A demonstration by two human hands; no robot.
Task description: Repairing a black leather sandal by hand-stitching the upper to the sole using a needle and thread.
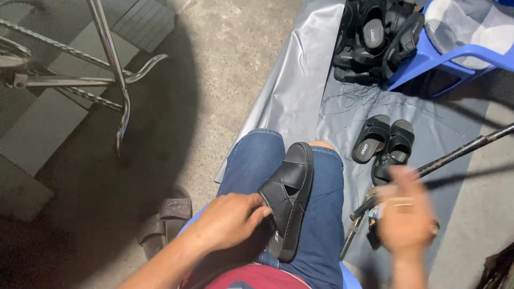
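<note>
A black slide sandal with crossed straps lies on my thigh, which is in blue denim shorts. My left hand grips the sandal's strap at its near side. Out to the right my right hand is raised and blurred, fingers apart, a ring on one finger; I cannot tell whether it holds anything. Just beyond it, a pair of black sandals lies on the grey plastic sheet.
A pile of black sandals sits at the top by a blue plastic chair. A dark rod slants across the right. A metal frame stands at the left, with a brown sandal on the concrete floor.
</note>
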